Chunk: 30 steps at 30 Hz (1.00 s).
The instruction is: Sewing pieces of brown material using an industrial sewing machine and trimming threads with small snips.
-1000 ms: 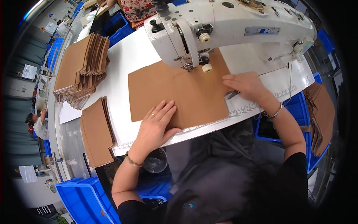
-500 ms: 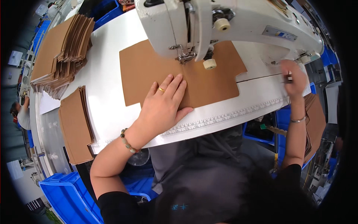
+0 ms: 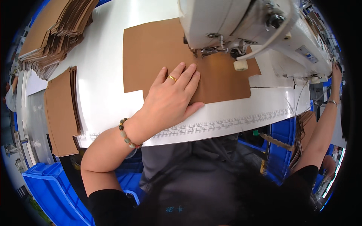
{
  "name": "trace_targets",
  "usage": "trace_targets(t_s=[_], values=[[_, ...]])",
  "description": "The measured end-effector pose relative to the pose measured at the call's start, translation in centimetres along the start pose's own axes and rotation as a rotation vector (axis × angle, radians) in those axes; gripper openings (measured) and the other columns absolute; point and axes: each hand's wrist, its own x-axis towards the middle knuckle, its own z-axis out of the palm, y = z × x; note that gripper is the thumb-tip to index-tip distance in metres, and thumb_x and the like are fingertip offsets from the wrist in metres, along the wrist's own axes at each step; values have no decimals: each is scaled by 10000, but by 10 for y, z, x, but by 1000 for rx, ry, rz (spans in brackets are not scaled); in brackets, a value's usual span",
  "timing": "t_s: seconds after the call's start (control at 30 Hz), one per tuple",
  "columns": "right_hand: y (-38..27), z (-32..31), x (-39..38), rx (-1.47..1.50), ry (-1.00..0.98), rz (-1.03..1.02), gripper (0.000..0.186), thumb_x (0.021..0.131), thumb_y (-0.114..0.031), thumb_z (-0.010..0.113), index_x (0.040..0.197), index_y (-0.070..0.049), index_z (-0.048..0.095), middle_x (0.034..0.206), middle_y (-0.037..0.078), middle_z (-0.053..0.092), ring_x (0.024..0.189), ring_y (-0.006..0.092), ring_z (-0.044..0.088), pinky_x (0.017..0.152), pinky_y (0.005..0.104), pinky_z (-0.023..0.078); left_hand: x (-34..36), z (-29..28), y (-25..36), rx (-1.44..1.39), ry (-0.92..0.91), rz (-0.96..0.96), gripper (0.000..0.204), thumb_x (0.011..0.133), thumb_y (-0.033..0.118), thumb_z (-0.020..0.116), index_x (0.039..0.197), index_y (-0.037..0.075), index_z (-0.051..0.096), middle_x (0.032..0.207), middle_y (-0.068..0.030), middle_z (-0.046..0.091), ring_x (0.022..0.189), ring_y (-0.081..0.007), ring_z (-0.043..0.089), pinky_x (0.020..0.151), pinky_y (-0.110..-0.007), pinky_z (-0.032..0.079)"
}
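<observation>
A flat brown panel with notched corners (image 3: 151,49) lies on the white table under the head of a white sewing machine (image 3: 211,19). My left hand (image 3: 173,90) rests flat on it, fingers stretched out toward the needle area, with the thumb near the panel's front edge. It presses on the panel without gripping anything. My right arm reaches far out to the right, and my right hand (image 3: 336,77) is at the handwheel end of the machine. Its fingers are small and partly hidden near the picture's rim, so what they touch is unclear.
A tall stack of brown panels (image 3: 52,34) stands at the far left, with a smaller stack (image 3: 60,113) nearer. A printed ruler strip (image 3: 226,122) runs along the table's front edge. Blue bins stand at lower left (image 3: 56,188) and right (image 3: 281,150), beside more brown pieces (image 3: 303,132).
My right hand has moved right and away, from over the table's right end to beyond the machine's end. My left hand stays flat on the panel. The whole view has shifted.
</observation>
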Motion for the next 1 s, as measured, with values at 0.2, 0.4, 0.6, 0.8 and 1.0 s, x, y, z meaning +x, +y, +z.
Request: trace_targets(t_s=[0.2, 0.4, 0.6, 0.8, 1.0], values=[[10, 39, -22, -111, 93, -400, 564, 1032, -505, 436, 1406, -121, 610, 1399, 174, 613, 1280, 329, 578, 1055, 397, 432, 1, 3, -3, -25, -5, -23, 640, 877, 415, 717, 1353, 12, 576, 1455, -144, 540, 1349, -342, 506, 1086, -534, 426], [-10, 35, -52, 187, 63, -19, 531, 1055, -471, 386, 1419, -149, 599, 1391, 165, 621, 1292, 327, 573, 1066, 400, 425, 4, 2, 1, -40, 15, -28, 633, 871, 382, 734, 1352, 4, 569, 1443, -144, 541, 1345, -336, 507, 1083, -538, 435], [-45, 23, -86, 341, 65, 204, 637, 987, -588, 526, 1328, -68, 663, 855, 110, 701, 545, 162, 548, 515, 322, 431, 2, 6, 1, -35, 32, -34, 620, 877, 381, 731, 1342, 2, 575, 1428, -147, 551, 1351, -333, 506, 1096, -535, 432], [-50, 11, -107, 498, 95, 224, 603, 980, -567, 560, 1235, -34, 685, 767, 70, 645, 530, 134, 516, 456, 298, 382, -1, 9, 1, -28, 40, -36, 616, 883, 383, 725, 1340, 0, 575, 1434, -152, 548, 1358, -334, 503, 1098, -535, 431], [-65, 17, -122, 563, 148, 243, 583, 1000, -544, 558, 1206, -13, 679, 719, 46, 602, 504, 116, 486, 442, 279, 359, 0, 10, 3, -16, 37, -36, 616, 889, 391, 716, 1339, -5, 577, 1439, -153, 547, 1361, -332, 503, 1099, -534, 432]])
